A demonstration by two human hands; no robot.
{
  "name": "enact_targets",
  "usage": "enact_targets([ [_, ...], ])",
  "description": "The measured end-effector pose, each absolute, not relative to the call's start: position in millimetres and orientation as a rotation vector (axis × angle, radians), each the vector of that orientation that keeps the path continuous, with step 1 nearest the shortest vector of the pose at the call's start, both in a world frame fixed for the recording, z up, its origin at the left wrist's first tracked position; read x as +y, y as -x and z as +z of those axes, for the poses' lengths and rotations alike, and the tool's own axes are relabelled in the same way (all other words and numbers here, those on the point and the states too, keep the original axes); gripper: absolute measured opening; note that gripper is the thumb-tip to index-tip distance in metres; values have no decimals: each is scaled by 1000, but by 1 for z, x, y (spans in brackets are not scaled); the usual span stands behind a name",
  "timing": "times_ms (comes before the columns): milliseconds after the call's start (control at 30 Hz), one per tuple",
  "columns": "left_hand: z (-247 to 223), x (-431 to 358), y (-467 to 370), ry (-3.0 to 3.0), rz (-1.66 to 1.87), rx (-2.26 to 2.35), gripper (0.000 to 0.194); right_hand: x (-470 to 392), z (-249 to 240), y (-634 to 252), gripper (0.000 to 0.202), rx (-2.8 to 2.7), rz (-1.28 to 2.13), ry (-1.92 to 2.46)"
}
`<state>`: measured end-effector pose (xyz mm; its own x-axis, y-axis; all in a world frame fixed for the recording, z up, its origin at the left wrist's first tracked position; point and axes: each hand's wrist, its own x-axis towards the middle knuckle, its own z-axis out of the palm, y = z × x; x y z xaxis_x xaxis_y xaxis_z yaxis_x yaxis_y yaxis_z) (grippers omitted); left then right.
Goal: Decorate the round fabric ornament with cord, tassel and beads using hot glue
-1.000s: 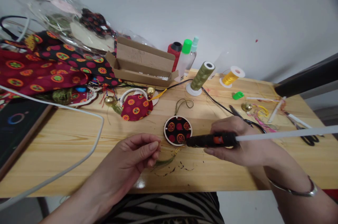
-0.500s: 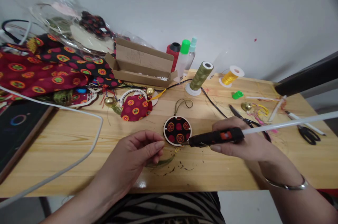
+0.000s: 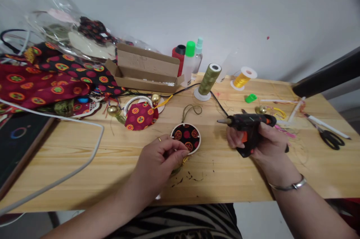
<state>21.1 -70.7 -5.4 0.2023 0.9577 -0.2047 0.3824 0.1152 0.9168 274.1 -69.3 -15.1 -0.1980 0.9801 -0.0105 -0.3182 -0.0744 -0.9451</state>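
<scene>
A round ornament [image 3: 185,134] lies on the table, black patterned fabric inside a pale ring, with small white dots along its rim. A green cord loops from its top; yellow and green threads hang at its bottom. Over its lower edge, my left hand [image 3: 165,156] is closed in a pinch, thumb against forefinger. Whatever it pinches is too small or hidden to make out. To the right, my right hand [image 3: 264,141] grips a black glue gun [image 3: 247,126] with an orange trigger. The gun's nozzle points left, raised and apart from the ornament.
Behind stand an open cardboard box [image 3: 146,66], bottles, a green thread spool [image 3: 208,81] and a yellow spool [image 3: 243,78]. A red fabric piece [image 3: 140,116] and bells lie left of the ornament. Scissors [image 3: 332,137] lie right. A white cable [image 3: 92,149] crosses the left side.
The glue gun has lifted off the ornament's lower edge and turned upright, moving right and up. My left hand has shifted right onto that edge.
</scene>
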Motion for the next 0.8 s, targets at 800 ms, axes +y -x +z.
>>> enact_targets([
  [800,-20,-76,-15,-1883,758,1343,22,-71,-17,-276,38,-1023,1543,878],
])
